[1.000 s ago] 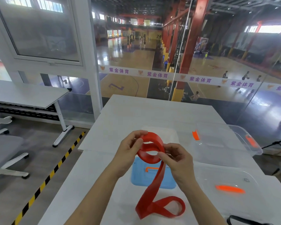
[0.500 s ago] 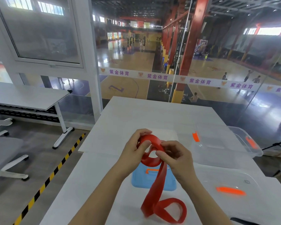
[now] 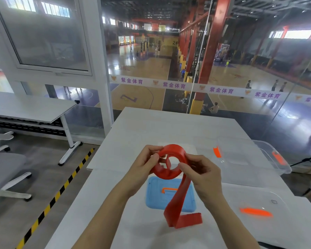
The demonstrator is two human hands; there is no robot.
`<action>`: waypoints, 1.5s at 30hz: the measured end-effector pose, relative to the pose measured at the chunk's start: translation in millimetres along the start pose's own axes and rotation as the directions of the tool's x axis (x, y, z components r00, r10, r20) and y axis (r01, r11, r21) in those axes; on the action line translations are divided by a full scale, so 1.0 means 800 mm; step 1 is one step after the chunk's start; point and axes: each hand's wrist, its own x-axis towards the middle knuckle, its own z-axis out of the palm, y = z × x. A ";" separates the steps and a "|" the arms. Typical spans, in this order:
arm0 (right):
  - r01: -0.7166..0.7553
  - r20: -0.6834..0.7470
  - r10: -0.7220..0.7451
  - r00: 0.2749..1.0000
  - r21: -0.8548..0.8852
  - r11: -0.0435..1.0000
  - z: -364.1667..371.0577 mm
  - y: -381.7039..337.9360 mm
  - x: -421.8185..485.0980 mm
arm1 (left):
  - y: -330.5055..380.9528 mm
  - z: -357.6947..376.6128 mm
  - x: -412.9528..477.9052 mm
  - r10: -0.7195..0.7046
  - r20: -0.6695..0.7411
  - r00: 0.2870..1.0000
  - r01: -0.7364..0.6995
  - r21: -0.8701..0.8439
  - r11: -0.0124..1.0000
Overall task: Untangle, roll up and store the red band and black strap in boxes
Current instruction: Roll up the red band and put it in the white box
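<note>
I hold the red band (image 3: 176, 198) above the white table (image 3: 151, 126). Its upper part is wound into a coil between both hands. My left hand (image 3: 144, 164) pinches the coil's left side and my right hand (image 3: 201, 171) grips its right side. The loose tail hangs down and folds flat on the table near the front. A thin bit of the black strap (image 3: 269, 245) shows at the bottom right edge. A clear box (image 3: 269, 164) with orange latches stands at the right.
A blue lid (image 3: 154, 196) with an orange handle lies under the band. A clear lid (image 3: 258, 200) with an orange handle rests at the right front. To the left are an office chair (image 3: 2, 169), another table and black-and-yellow floor tape. Glass wall ahead.
The coil has grown tighter with more band wound on. The hanging tail is shorter, and its loop on the table has flattened into a fold.
</note>
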 end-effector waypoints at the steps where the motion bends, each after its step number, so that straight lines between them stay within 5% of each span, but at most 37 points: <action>1: 0.014 0.019 -0.013 1.000 -0.023 1.000 -0.002 -0.003 0.002 | 0.003 -0.001 0.000 0.001 0.001 1.000 -0.001 0.038 0.999; 9: 0.114 0.150 -0.089 0.985 -0.162 0.980 -0.001 -0.025 0.001 | 0.029 0.007 0.003 0.176 0.057 0.983 -0.185 0.387 0.903; 18: 0.070 0.134 -0.061 0.989 -0.062 0.996 0.003 -0.019 -0.009 | 0.021 0.022 0.001 0.185 -0.093 0.978 -0.169 0.153 0.974; 29: 0.254 0.057 -0.250 0.967 -0.098 0.962 -0.018 -0.081 0.015 | 0.055 0.035 0.017 0.184 0.035 0.982 -0.182 -0.050 0.982; 37: 0.151 0.107 -0.139 0.985 -0.121 0.981 -0.017 -0.047 0.015 | 0.034 0.023 0.018 0.086 0.033 0.996 -0.087 0.036 0.996; 45: 0.037 0.132 -0.032 0.991 -0.040 0.999 -0.008 -0.034 0.007 | 0.022 0.030 0.010 0.055 -0.068 0.996 -0.059 -0.060 0.996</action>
